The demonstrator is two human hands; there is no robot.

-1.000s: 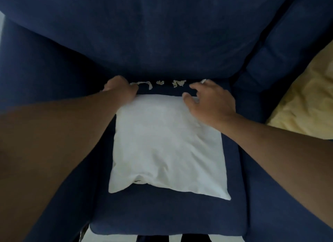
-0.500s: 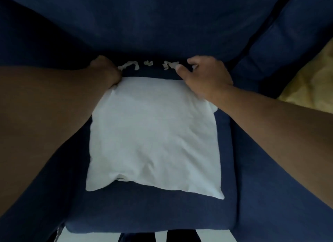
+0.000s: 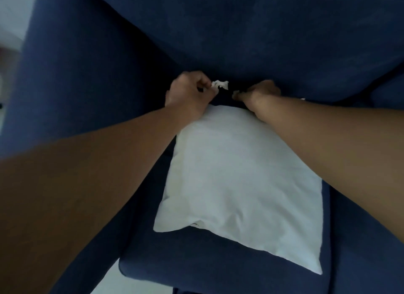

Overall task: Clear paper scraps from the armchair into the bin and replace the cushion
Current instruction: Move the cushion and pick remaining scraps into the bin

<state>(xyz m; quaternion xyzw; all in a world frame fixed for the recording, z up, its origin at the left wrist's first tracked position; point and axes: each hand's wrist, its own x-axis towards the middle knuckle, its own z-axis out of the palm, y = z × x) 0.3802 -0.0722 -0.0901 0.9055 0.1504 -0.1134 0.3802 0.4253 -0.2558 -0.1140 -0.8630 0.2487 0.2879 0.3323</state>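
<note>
Scraps (image 3: 220,83): white bits at the back of our seat, where it meets the backrest
Left hand (image 3: 189,92): we pinch the scraps, fingers closed on them
Right hand (image 3: 258,94): fingers curled down into the seat crease; we cannot tell what it grips
Cushion (image 3: 240,184): white, flat on the seat beneath both our forearms
Armchair (image 3: 91,70): dark blue

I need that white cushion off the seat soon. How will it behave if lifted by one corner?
The white square cushion will probably sag, since its creased cover looks soft. It likely weighs little for its size. It seems unlikely to slip on the blue fabric armchair.
</note>
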